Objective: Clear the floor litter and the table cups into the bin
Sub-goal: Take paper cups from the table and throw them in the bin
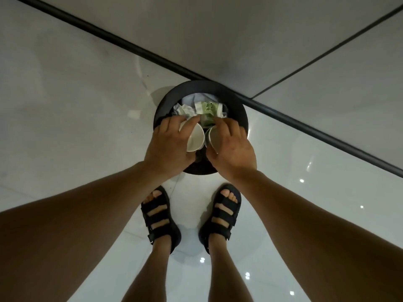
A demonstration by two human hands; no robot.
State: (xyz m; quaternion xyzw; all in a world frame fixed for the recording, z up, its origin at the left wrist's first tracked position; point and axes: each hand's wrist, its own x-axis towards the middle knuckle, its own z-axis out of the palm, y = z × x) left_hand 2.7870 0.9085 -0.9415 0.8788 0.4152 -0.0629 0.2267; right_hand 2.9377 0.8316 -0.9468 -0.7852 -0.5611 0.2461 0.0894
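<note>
A round black bin (170, 99) stands on the floor in a corner, just ahead of my feet. Inside it lie crumpled white paper (185, 110) and a green printed wrapper (208, 109). My left hand (169, 147) grips a white paper cup (196, 139) over the bin's opening, its mouth turned toward me. My right hand (232, 149) grips a second white paper cup (212, 137) right beside the first. Both hands hover above the near half of the bin, and the two cups almost touch.
Glossy white floor tiles (305, 192) reflect ceiling lights. Grey wall panels (218, 29) with a black baseboard (109, 39) meet in the corner behind the bin. My feet in black sandals (159, 216) stand close to the bin's near edge.
</note>
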